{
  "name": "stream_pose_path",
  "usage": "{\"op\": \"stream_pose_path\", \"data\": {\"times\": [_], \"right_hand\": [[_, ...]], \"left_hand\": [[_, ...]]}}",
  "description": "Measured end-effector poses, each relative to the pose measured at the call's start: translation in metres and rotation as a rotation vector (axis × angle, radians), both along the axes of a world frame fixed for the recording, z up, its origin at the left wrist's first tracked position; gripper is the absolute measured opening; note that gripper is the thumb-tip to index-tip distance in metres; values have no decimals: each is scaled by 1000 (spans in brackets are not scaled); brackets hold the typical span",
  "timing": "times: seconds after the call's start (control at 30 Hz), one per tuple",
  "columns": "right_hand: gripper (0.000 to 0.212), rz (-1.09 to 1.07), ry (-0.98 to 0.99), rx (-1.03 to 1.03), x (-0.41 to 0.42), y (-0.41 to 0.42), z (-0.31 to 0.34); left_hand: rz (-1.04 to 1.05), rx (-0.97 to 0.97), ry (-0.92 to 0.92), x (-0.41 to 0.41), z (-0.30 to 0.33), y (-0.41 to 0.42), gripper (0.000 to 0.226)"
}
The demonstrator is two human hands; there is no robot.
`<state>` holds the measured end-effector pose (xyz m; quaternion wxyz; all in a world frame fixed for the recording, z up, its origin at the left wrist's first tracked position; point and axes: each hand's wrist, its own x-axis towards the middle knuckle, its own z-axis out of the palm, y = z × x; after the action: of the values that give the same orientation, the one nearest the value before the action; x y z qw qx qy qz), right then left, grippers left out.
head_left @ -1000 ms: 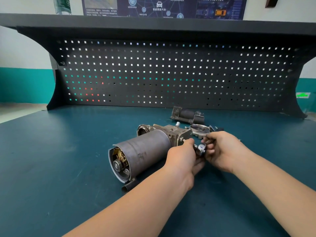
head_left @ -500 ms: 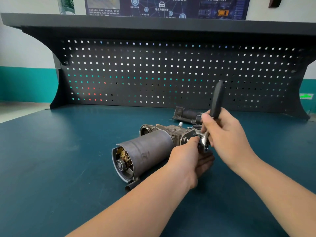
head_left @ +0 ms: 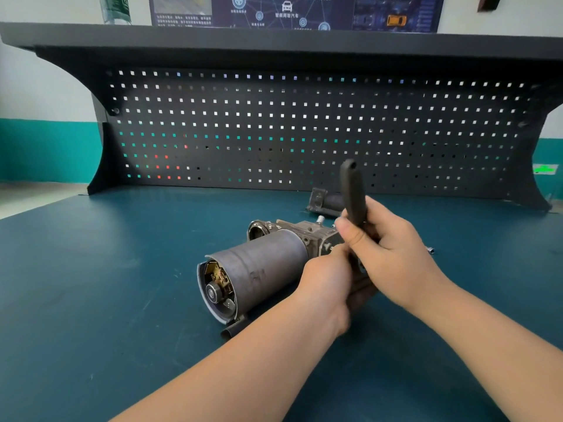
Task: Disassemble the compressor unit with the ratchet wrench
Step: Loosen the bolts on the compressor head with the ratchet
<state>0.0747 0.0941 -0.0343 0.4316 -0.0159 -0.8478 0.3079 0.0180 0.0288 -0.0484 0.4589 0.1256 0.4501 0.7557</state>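
Grey steel compressor unit [head_left: 259, 269] lies on its side on the tabletop [head_left: 91, 284], near cover already off. My right hand [head_left: 393, 254] grips the ratchet wrench [head_left: 353, 190] upright at its housing end; my left hand [head_left: 327, 278] steadies there, grasp unclear. Housing remains bolted, I judge.

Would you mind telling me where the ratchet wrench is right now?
In the head view, the ratchet wrench stands nearly upright right of centre, gripped by the right hand at the compressor unit's right end, beside the left hand.
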Motion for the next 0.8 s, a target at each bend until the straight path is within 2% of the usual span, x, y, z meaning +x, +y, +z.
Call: {"op": "stream_pose_path", "data": {"times": [0.13, 0.3, 0.4, 0.5, 0.57, 0.63, 0.8], "right_hand": [[22, -98, 104, -418, -7, 8, 2], [28, -106, 58, -1270, -16, 29, -4], [27, -67, -8, -1479, -18, 32, -10], [26, -62, 14, -1467, -20, 31, -9], [27, -70, 69, -1361, -19, 29, -6], [25, -93, 114, -1139, -18, 27, -3], [21, -255, 95, -363, -8, 12, 0]], "left_hand": [[5, -68, 9, -3, -1, 3, 28], [60, -121, 13, -1, -2, 3, 30], [80, -130, 6, -2, -4, 5, 28], [83, -128, -8, -4, -5, 7, 26], [64, -122, -17, -3, -4, 6, 26], [39, -120, -15, -4, -5, 7, 29], [-3, -107, 24, -3, -4, 5, 26]]}}
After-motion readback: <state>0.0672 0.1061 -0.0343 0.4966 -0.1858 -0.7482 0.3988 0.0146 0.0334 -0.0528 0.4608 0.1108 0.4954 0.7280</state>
